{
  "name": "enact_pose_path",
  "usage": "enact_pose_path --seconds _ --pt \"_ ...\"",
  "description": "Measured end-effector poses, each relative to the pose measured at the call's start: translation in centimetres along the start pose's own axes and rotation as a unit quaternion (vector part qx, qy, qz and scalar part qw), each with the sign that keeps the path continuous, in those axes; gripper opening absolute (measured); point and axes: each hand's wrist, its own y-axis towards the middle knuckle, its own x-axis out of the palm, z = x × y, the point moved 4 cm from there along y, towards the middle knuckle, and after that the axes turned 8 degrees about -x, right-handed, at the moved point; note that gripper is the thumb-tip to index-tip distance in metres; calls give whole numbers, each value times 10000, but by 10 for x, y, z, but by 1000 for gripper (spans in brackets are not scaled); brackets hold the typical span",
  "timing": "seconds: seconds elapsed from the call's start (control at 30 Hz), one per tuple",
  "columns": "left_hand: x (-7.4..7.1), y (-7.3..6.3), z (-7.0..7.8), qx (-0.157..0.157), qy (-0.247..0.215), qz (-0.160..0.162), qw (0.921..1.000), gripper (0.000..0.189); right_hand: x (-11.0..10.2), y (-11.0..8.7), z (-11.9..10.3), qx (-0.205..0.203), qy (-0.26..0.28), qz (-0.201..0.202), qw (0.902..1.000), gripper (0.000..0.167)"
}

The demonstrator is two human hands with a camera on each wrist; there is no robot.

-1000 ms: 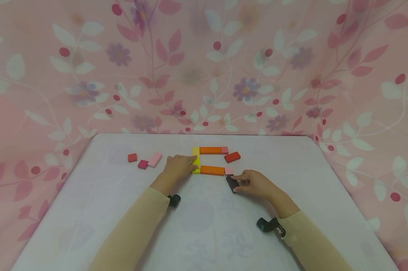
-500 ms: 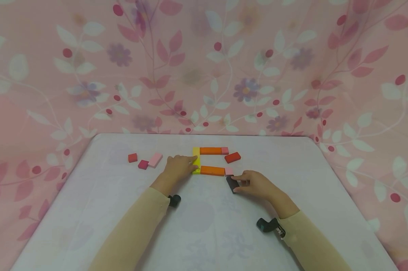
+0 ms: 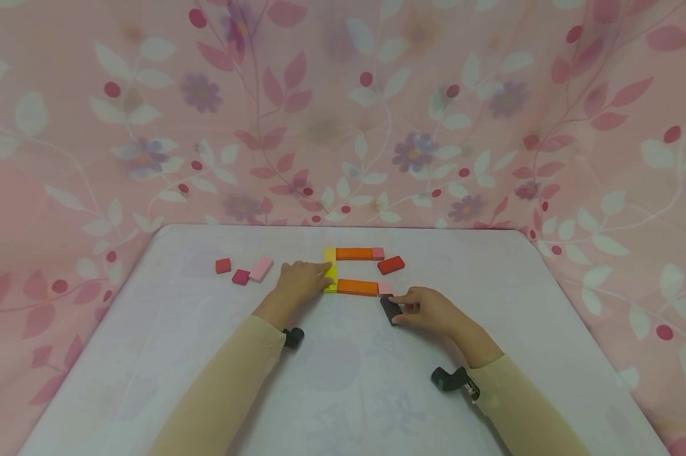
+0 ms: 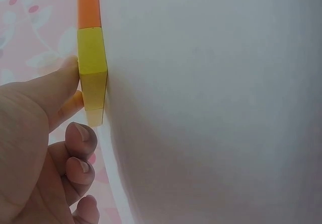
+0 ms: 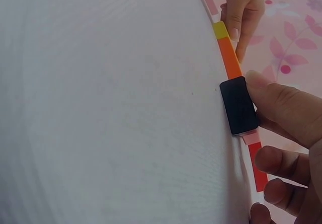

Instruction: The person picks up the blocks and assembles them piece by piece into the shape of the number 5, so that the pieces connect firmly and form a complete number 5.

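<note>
In the head view my left hand (image 3: pixel 301 282) rests its index finger and thumb on a yellow block (image 3: pixel 330 253); its remaining fingers are curled beside it. My right hand (image 3: pixel 431 308) pinches a black rectangular block (image 3: pixel 391 310) between index finger and thumb. That block lies slanted, its far end close to a small pink block (image 3: pixel 385 288). Two orange blocks, a far one (image 3: pixel 354 254) and a near one (image 3: pixel 357 287), run rightward from the yellow block. Another small pink block (image 3: pixel 378 253) caps the far one. The right wrist view shows the black block (image 5: pixel 239 105) up close.
A red block (image 3: pixel 391 265) lies between the pink ends, toward the right. Left of my left hand are a small red block (image 3: pixel 223 265), a crimson block (image 3: pixel 241 277) and a longer pink block (image 3: pixel 261 269). A floral cloth (image 3: pixel 343 114) hangs behind the white table (image 3: pixel 331 380).
</note>
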Motion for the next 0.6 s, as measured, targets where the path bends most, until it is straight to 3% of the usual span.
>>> enact_pose_path --seconds 0.6 --pt "4 3 -2 40 41 71 10000 53 0 0 0 93 33 -63 9999 51"
